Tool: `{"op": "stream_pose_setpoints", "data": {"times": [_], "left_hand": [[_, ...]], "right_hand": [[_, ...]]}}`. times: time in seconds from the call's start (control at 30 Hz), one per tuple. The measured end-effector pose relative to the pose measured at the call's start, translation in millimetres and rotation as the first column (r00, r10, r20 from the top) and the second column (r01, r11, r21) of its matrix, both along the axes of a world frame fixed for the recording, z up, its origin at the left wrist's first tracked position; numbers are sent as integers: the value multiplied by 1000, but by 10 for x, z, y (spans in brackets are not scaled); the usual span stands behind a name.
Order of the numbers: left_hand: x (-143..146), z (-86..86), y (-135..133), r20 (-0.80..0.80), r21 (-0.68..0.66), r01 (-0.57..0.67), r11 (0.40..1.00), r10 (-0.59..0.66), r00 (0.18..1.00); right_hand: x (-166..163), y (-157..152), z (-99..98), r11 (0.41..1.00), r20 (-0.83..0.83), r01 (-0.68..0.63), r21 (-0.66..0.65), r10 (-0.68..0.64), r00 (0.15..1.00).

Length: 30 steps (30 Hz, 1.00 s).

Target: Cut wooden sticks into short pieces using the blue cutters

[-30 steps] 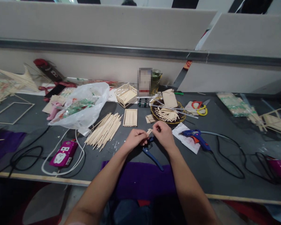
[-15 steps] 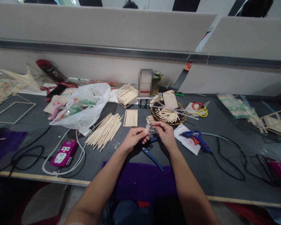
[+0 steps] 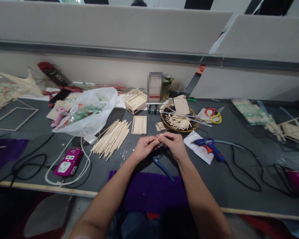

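Observation:
My left hand (image 3: pixel 145 147) and my right hand (image 3: pixel 173 144) meet fingertip to fingertip over the dark table (image 3: pixel 229 186), both pinched on a few short wooden sticks (image 3: pixel 160 136). Blue-handled cutters (image 3: pixel 162 166) lie on the table just under my hands. A pile of long wooden sticks (image 3: pixel 112 137) lies to the left, beside a small flat panel of glued sticks (image 3: pixel 139 125). A round basket (image 3: pixel 164 121) with cut stick pieces stands just beyond my hands.
A blue glue gun (image 3: pixel 208 146) rests on white paper at the right, its black cable looping away. A pink power strip (image 3: pixel 68 161) sits at the left with cords. A plastic bag (image 3: pixel 89 111), a small stick-built box (image 3: pixel 135 100), scissors (image 3: pixel 213 115) and purple cloth (image 3: pixel 151 191) are around.
My hands have closed together: the right hand moved left to meet the left, and both now pinch the short sticks, which stood up from the left fingers before.

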<state>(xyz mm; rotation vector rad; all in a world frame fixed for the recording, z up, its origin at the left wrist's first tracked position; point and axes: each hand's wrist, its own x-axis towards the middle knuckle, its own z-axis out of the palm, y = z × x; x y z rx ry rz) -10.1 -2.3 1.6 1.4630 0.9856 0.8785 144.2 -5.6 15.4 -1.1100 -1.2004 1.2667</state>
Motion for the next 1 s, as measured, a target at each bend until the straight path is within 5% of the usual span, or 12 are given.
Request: {"op": "stream_pose_setpoints", "data": {"times": [0.17,0.57,0.8,1.0], "left_hand": [[-10,20,-27,95,-33,52,998,-48,994],[17,71,-62,52,101,-68,992,63,997],[5,109,-61,-38,162,-74,984,81,996],[-18,26,15,-46,108,-54,993,59,997]], "right_hand": [[-16,21,6,943,-348,-147,-298,37,937],[-72,-6,20,913,-484,-225,-341,35,874],[-83,-35,49,972,-336,-102,-210,26,942],[-33,-52,32,988,91,79,132,-91,992]]}}
